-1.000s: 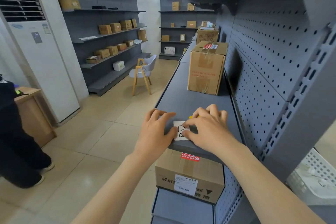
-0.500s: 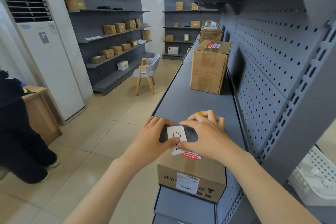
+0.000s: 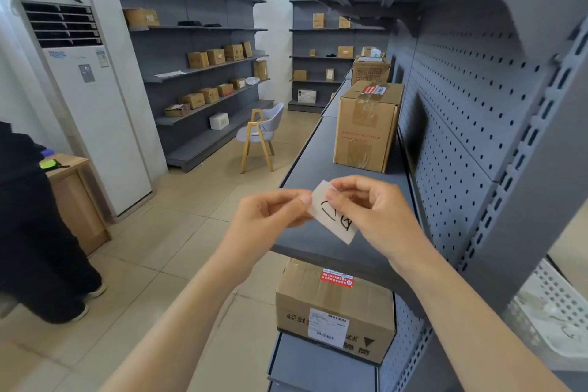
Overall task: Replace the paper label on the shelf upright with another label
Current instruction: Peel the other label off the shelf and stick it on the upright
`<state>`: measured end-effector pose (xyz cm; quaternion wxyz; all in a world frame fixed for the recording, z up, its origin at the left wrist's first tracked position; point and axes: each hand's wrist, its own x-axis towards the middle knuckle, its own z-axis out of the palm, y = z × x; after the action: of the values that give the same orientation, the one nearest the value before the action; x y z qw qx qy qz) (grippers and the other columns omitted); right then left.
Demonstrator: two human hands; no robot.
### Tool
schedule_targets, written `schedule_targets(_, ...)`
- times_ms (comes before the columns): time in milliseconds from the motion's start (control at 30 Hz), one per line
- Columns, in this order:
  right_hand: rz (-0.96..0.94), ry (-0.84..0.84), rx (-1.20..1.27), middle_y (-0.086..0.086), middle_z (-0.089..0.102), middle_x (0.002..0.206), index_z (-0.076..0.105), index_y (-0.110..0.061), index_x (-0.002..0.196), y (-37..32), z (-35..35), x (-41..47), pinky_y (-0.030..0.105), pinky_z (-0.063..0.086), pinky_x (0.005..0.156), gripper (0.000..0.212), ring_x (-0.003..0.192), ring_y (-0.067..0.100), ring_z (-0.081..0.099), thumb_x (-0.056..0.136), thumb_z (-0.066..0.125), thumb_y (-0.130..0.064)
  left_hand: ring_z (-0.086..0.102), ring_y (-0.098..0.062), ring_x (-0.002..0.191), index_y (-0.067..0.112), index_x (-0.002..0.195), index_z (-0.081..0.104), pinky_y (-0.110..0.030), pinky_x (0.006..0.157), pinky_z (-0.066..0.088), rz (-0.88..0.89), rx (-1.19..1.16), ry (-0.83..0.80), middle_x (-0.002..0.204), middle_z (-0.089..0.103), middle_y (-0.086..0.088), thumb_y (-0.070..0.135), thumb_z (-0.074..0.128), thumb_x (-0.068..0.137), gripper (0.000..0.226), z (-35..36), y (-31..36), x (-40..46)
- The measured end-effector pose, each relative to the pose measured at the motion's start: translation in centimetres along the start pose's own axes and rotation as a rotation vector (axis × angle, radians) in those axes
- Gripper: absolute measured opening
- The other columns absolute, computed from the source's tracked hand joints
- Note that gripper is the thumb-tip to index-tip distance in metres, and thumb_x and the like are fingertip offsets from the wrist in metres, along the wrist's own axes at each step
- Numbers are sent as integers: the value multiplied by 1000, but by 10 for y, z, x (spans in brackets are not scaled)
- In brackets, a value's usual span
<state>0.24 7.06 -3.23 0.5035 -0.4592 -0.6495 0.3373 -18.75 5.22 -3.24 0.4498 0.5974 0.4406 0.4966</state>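
Observation:
A white paper label (image 3: 334,222) with black handwritten marks is held up in the air above the grey shelf board (image 3: 321,149). My left hand (image 3: 270,216) pinches its left edge between thumb and forefinger. My right hand (image 3: 372,213) pinches its upper right part, fingers curled over the paper. The grey slotted shelf upright (image 3: 521,175) rises at the right, beside the pegboard back panel (image 3: 461,99). I see no label on the upright in this view.
A tall cardboard box (image 3: 366,127) stands further back on the shelf board. Another cardboard box (image 3: 334,312) sits on the shelf below my hands. A person in dark clothes (image 3: 35,223) stands at the left by a wooden desk (image 3: 73,197). A chair (image 3: 259,134) stands in the aisle.
Both hands have lifted the label off the shelf board and raised it; it now hangs tilted in the air between them.

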Motion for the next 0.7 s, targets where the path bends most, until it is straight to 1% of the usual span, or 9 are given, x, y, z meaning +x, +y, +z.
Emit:
schedule_targets(33, -15, 8, 10, -18, 79, 81, 75, -38, 88, -3, -3, 0, 17, 55, 68, 13, 77, -3, 73, 91, 76, -26, 78, -12, 88, 20, 97, 81, -21, 84, 62, -18, -43, 13, 94, 83, -1, 29, 65, 94, 18, -1, 3, 1)
schedule_targets(100, -39, 13, 19, -17, 80, 82, 75, -37, 90, -10, -10, -1, 17, 55, 69, 11, 77, -3, 73, 92, 76, -26, 77, -12, 84, 19, 90, 82, -22, 83, 63, -22, -62, 31, 92, 82, -3, 18, 60, 100, 24, -2, 9, 1)
schedule_targets(200, -75, 5, 8, -20, 79, 82, 75, -38, 90, -18, -17, -5, 20, 58, 70, 10, 78, -2, 73, 91, 76, -28, 76, -9, 79, 23, 80, 83, -19, 77, 62, 8, -46, 25, 86, 82, 0, 11, 61, 100, 32, 1, 16, 1)
schedule_targets(300, -103, 12, 1, -21, 78, 83, 76, -38, 89, -25, -22, -8, 20, 58, 70, 10, 79, -3, 73, 91, 76, -28, 76, -7, 76, 21, 72, 81, -16, 73, 60, 43, -32, 5, 79, 81, 1, 4, 60, 99, 38, 4, 22, -1)
schedule_targets(367, -110, 17, -2, -21, 78, 82, 76, -38, 88, -29, -25, -9, 18, 57, 70, 11, 78, -4, 72, 91, 76, -27, 76, -7, 75, 17, 74, 80, -15, 72, 60, 63, -34, -5, 78, 81, 1, 2, 60, 98, 35, 5, 24, -1)
schedule_targets(433, -112, 21, 3, -17, 79, 83, 77, -36, 89, -32, -29, -11, 20, 57, 70, 10, 77, -2, 72, 91, 76, -26, 76, -7, 75, 15, 78, 80, -15, 71, 59, 78, -50, -16, 77, 81, 0, 2, 61, 97, 30, 6, 27, -1)
schedule_targets(600, -93, 48, 29, -5, 81, 87, 79, -30, 91, -36, -34, -14, 30, 60, 74, 7, 86, 15, 76, 91, 76, -23, 75, -4, 72, 12, 81, 79, -11, 68, 56, 113, -8, -26, 74, 80, 3, 3, 68, 92, 18, 9, 31, 0)
schedule_targets(700, -81, 40, 19, -7, 82, 88, 78, -34, 92, -39, -37, -17, 31, 61, 74, 8, 86, 12, 77, 90, 76, -26, 75, -3, 71, 11, 82, 78, -11, 67, 56, 120, -7, -43, 73, 80, 4, 4, 68, 93, 17, 11, 33, -1)
